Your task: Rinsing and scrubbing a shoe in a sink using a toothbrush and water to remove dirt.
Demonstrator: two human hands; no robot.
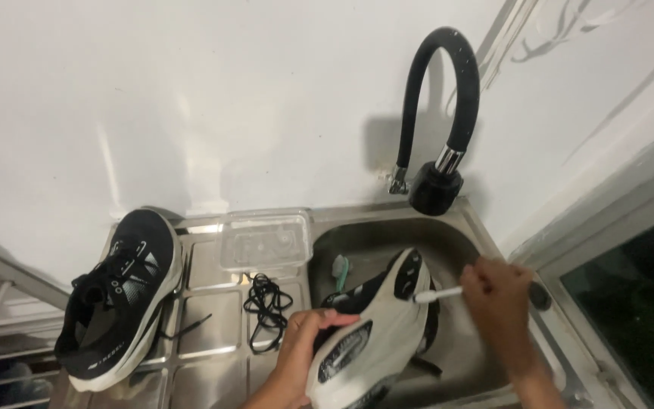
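We hold a black and white running shoe [376,333] over the steel sink [456,235]. Its white sole faces up at us. Its long way runs from low near us, up and to the right, toward the black bendy tap [444,91]. We cannot tell for sure which end is the toe.

Our left hand [297,356] grips the side of the shoe, with the fingers curled snug around its edge. Our right hand [497,295] is closed tight on a small white brush [439,295]. The brush tip touches the sole near its far end.

Inside the sink, a green brush [340,266] shows behind the shoe.

On the steel drainboard [206,326] to the left sits a clear plastic box [264,242]. It looks like it has nothing in it. Loose black laces [266,307] lie just in front of the box. The other shoe [119,299] rests far left, laces on, pointing away from us.
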